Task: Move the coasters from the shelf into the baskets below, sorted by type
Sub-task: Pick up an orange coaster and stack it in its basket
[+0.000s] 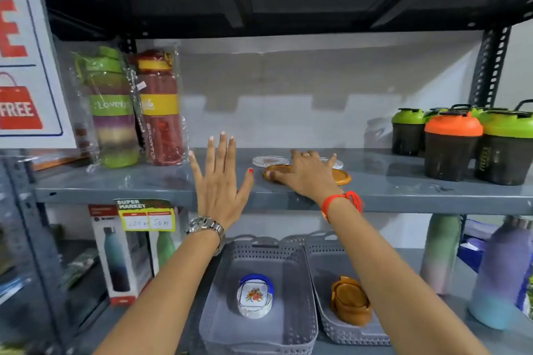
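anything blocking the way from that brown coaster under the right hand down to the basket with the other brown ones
Nothing visible does. The right hand rests on the brown coaster at the shelf's front edge, and the right basket with the brown stack sits open-topped below. Only the person's own right forearm crosses above it.

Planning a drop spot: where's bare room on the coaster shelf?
Bare shelf between the brown coasters and the shakers; a narrower patch between the wrapped bottles and the left hand. Crowded mid-shelf: right hand over the coasters, clear coaster behind.
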Action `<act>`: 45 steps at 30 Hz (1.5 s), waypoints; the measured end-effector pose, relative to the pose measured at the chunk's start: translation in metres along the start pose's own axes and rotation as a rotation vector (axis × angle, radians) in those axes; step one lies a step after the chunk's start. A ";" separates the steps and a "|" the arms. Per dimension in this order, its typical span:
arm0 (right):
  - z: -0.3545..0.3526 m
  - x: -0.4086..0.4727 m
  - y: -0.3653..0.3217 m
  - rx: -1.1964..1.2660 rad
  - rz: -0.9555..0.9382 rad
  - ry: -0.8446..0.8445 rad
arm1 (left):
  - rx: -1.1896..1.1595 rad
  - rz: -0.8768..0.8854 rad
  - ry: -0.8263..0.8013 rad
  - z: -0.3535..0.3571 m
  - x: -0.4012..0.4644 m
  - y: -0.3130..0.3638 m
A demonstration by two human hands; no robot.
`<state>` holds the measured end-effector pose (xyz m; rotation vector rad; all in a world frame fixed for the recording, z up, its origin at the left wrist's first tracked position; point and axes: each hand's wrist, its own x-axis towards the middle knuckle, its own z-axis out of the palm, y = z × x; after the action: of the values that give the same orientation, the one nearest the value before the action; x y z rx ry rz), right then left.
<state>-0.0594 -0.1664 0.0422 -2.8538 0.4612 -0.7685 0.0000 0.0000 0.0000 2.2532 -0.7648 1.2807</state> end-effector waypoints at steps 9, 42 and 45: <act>0.002 0.014 -0.006 0.116 0.132 -0.070 | 0.043 -0.031 -0.027 0.008 -0.014 -0.007; -0.044 -0.096 -0.018 0.308 -0.131 0.929 | 0.053 0.025 0.000 0.011 -0.014 -0.007; -0.021 -0.107 -0.007 0.378 -0.170 0.860 | 0.057 0.046 -0.004 0.012 -0.016 -0.005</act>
<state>-0.1560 -0.1260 0.0123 -2.1132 0.1242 -1.8777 0.0041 0.0002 -0.0201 2.2956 -0.7955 1.3359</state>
